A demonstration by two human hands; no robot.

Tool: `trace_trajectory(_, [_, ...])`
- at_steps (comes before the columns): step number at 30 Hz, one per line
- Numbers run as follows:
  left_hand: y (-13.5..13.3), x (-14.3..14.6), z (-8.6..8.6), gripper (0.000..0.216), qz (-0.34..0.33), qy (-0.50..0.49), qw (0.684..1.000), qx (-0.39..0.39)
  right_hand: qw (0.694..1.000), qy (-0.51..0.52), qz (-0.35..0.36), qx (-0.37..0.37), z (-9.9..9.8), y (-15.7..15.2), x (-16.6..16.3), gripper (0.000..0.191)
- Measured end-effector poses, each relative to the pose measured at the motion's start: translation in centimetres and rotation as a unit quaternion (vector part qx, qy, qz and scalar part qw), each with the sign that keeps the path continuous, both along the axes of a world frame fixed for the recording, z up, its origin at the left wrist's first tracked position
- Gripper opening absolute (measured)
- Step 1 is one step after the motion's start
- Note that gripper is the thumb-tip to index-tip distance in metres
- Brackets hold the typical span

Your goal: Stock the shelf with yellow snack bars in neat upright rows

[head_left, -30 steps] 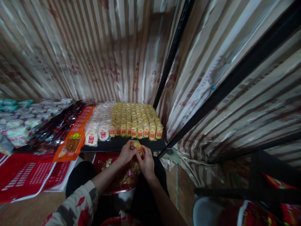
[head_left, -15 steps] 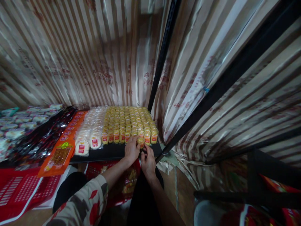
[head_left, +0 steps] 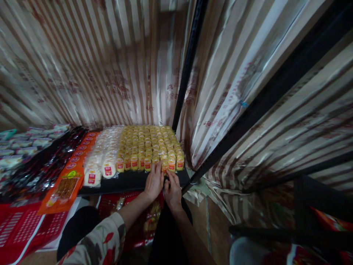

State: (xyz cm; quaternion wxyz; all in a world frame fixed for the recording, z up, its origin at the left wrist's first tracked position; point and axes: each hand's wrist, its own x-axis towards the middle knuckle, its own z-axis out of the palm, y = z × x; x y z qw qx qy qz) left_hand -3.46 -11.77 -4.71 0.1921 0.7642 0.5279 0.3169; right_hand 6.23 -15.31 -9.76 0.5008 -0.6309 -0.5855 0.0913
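Note:
Rows of small yellow wrapped cakes [head_left: 143,143] with red labels stand packed on a black shelf [head_left: 121,181]. At the front, toward the right end, one yellow wrapped cake [head_left: 164,164] is upright between my hands. My left hand [head_left: 153,182] has its fingers closed against that cake's left side. From below and to the right, the closed fingertips of my right hand [head_left: 173,189] press on its lower front. My fingers cover part of it and of the neighbouring cake.
Left of the cakes lie white round wrapped cakes [head_left: 108,169], an orange packet [head_left: 64,186] and dark shiny packets [head_left: 35,163]. Red baskets [head_left: 30,224] sit below the shelf. Black posts [head_left: 220,147] and striped sheeting [head_left: 132,66] enclose the back and right.
The cake between my hands has gone from tilted in front of the row to upright, roughly in line with the front cakes. My left fingers have straightened somewhat.

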Motion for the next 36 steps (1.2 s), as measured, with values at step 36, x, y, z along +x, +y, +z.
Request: trace_trajectory(36, [-0.8, -0.8, -3.8, 0.057, -0.071, 0.048, 0.996, -0.012, 0.997, -0.053, -0.056, -0.002, 0.4, 0.9, 1.4, 0.045])
